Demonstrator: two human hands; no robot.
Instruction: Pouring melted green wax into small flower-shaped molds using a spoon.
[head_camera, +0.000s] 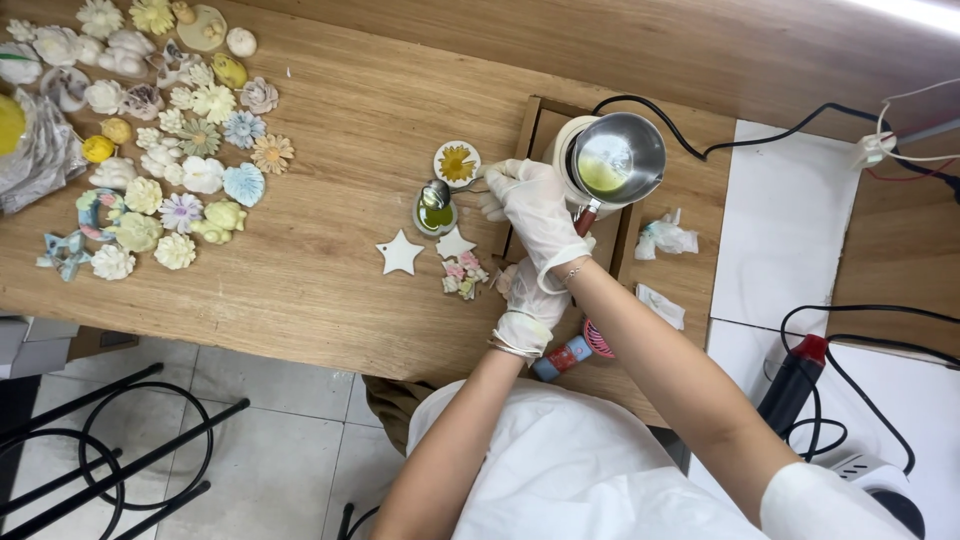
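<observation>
Right hand (535, 205), in a white glove, is closed around the handle of a metal spoon (440, 192) and reaches leftward across the wooden table (330, 270). The spoon's bowl sits directly over a small oval mould (436, 215) filled with yellow-green liquid. Left hand (528, 305), also gloved, lies nearer the body and partly beneath the right forearm; its fingers curl downward against the table, and whether they grip anything cannot be told.

Just above the mould lies a round white disc bearing a yellow flower (457, 162). Below and beside the mould lie two white star shapes, one larger (400, 254) and one smaller (455, 243), with a cluster of small pink and white flower pieces (463, 275) just beside the left fingertips.

To the right of the right hand, a small steel pot (612, 158) with a red-tipped handle holds yellow-green liquid and stands on a white base inside a shallow wooden tray (530, 125). Crumpled white tissue (665, 238) lies near the tray's right edge. A red and blue object (563, 357) shows beneath the left wrist.

Well apart, at the table's far left, a large spread of cast flower shapes (165, 150) in white, yellow, blue and pale green covers the surface. Black cables (760, 135) run along the right side.
</observation>
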